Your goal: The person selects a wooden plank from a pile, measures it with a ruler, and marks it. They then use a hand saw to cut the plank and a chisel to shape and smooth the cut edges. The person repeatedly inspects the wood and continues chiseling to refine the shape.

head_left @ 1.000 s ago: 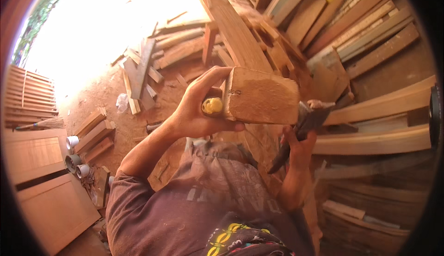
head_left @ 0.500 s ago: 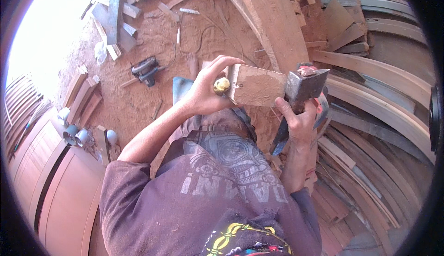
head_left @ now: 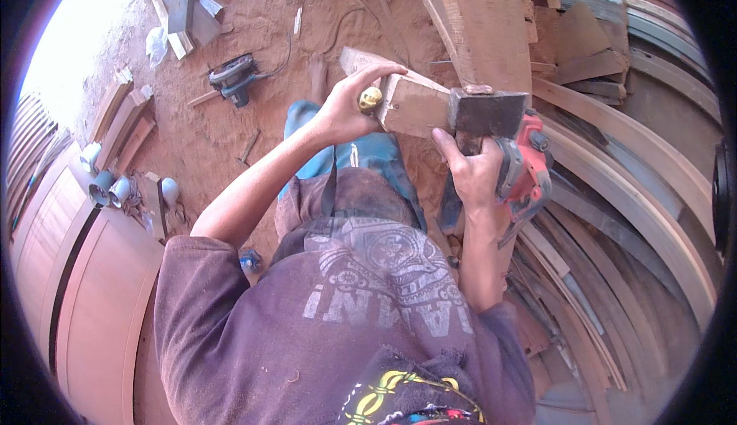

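Note:
My left hand (head_left: 342,114) is closed around a piece of wood (head_left: 418,110), its fingers over the top edge. In the same grip, against the palm, sits something with a rounded yellow end (head_left: 370,100), like a tool handle; the rest of it is hidden. My right hand (head_left: 474,171) grips the dark handle of a hand tool with a blocky dark steel head (head_left: 487,114). The head is beside the wood's right end; whether they touch I cannot tell. Just right of that hand is a red and black power tool (head_left: 530,160).
A corded power tool (head_left: 234,79) lies on the sandy ground at left. Long boards (head_left: 491,41) stand ahead, and stacked curved-looking planks (head_left: 637,164) fill the right. Large panels (head_left: 107,287) and small cans (head_left: 104,188) are at lower left. Timber offcuts (head_left: 180,10) lie at far left.
The wood has turned, so its far end now shows beyond my left hand. The steel head has moved slightly left and turned its broad side toward me. More of the red power tool shows.

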A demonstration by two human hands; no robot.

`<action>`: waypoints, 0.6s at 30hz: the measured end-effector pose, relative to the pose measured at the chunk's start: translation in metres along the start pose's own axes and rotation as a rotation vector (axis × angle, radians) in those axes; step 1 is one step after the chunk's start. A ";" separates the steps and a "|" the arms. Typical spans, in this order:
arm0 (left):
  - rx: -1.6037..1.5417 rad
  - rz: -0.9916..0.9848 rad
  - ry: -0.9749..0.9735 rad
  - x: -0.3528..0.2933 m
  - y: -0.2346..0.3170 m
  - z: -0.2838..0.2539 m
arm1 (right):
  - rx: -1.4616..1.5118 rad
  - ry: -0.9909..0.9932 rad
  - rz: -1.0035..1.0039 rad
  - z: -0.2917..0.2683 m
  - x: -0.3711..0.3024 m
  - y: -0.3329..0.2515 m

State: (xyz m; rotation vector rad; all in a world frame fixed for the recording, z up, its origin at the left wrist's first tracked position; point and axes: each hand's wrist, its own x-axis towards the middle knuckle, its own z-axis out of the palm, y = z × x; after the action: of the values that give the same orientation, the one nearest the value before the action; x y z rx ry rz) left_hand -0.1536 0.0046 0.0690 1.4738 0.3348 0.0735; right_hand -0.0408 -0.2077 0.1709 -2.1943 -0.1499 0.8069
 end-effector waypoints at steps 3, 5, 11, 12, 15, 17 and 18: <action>-0.053 -0.038 0.033 0.000 -0.029 0.000 | -0.076 0.057 -0.146 0.021 0.017 0.016; -0.048 -0.055 0.069 0.000 -0.051 -0.002 | -0.072 0.018 -0.085 0.035 0.029 0.025; 0.135 -0.298 0.071 -0.004 -0.126 -0.016 | -0.144 0.005 -0.085 0.093 0.068 0.086; 0.184 -0.400 0.052 -0.006 -0.134 -0.017 | -0.179 -0.028 -0.030 0.103 0.071 0.104; 0.224 -0.383 0.017 -0.019 -0.173 -0.025 | -0.187 -0.087 0.024 0.133 0.075 0.130; 0.281 -0.488 0.017 -0.019 -0.167 -0.022 | -0.165 -0.106 0.074 0.137 0.063 0.124; 0.309 -0.540 0.016 -0.020 -0.164 -0.023 | -0.154 -0.114 0.100 0.140 0.060 0.121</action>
State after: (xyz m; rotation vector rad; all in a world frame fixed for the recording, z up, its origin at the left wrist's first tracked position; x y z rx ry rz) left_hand -0.2043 0.0042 -0.0900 1.6388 0.7726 -0.4162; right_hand -0.0943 -0.1815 -0.0146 -2.3147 -0.1640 1.0072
